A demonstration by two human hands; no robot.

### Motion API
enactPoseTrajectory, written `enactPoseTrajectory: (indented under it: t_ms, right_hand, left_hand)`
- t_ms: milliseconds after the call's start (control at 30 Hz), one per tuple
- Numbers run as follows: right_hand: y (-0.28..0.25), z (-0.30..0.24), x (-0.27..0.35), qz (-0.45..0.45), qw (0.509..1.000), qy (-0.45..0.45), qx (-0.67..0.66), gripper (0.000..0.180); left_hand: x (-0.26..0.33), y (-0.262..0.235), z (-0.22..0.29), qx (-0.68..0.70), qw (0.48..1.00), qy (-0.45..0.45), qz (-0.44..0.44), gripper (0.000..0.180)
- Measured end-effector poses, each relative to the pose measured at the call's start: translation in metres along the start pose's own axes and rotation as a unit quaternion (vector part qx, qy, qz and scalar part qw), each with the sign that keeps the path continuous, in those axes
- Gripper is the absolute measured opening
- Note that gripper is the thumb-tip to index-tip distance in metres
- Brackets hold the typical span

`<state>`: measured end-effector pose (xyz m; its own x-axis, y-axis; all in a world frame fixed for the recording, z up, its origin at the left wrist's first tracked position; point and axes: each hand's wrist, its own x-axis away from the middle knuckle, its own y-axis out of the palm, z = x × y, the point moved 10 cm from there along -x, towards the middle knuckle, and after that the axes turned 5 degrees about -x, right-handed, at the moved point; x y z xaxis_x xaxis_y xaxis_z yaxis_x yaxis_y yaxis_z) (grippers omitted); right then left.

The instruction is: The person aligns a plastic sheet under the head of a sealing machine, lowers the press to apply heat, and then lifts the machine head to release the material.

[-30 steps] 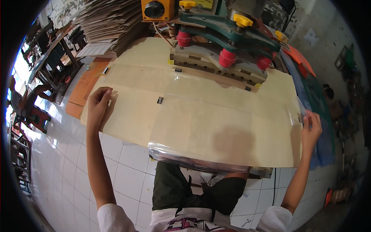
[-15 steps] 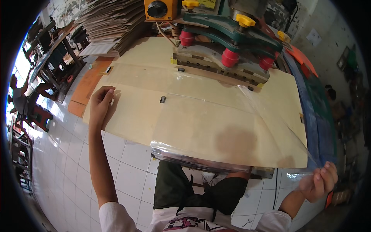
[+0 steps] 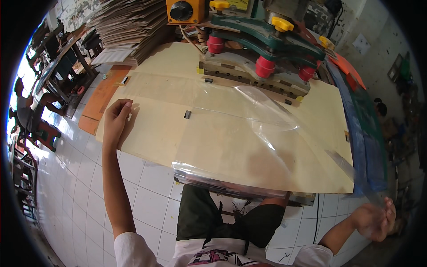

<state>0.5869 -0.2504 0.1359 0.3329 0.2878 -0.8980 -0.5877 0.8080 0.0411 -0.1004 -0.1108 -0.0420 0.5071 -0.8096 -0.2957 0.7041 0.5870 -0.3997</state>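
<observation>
A pale cream board (image 3: 155, 127) lies under a heat-press machine (image 3: 262, 58), with clear plastic film (image 3: 267, 113) spread over it and lifted in a shiny curl right of the middle. My left hand (image 3: 118, 116) rests on the board's left edge, thumb against curled fingers; whatever is inside them is hidden. Beyond the board's near right corner, my right hand (image 3: 376, 220) is closed on the end of a clear plastic strip (image 3: 341, 163), blurred by motion. Small dark stops sit on the board, one of them a black block (image 3: 187, 115) near its middle.
A tall stack of brown sheets (image 3: 129, 31) stands at the back left, beside an orange control box (image 3: 186, 11). Blue sheeting (image 3: 367, 147) hangs along the right side. Below the board's front edge lies a layered plastic stack (image 3: 227, 184). A person (image 3: 26, 107) sits far left.
My right hand has moved slightly down and outward, drawing the strip away to the right. The film's loose part has bulged up toward the middle of the board. My left hand stays put.
</observation>
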Motion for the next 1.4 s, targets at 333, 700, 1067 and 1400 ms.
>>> enactPoseTrajectory:
  t_ms: [333, 700, 1067, 1400]
  right_hand:
    - [-0.028, 0.02, 0.006, 0.068, 0.993, 0.047, -0.08, 0.02]
    - [-0.026, 0.044, -0.002, 0.087, 0.984, 0.152, -0.043, 0.015]
    - [0.06, 0.187, 0.113, -0.328, 0.826, 0.448, 0.096, 0.041]
    - [0.244, -0.017, 0.116, -0.573, 0.67, 0.363, -0.303, 0.054]
  left_hand:
    - [-0.001, -0.002, 0.001, -0.01, 1.0, 0.001, 0.0, 0.023]
    - [-0.001, 0.0, 0.0, -0.011, 1.0, 0.011, -0.008, 0.028]
    - [-0.001, 0.005, 0.003, 0.003, 1.0, 0.019, -0.015, 0.028]
    - [-0.001, -0.001, -0.001, -0.009, 1.0, 0.009, -0.01, 0.027]
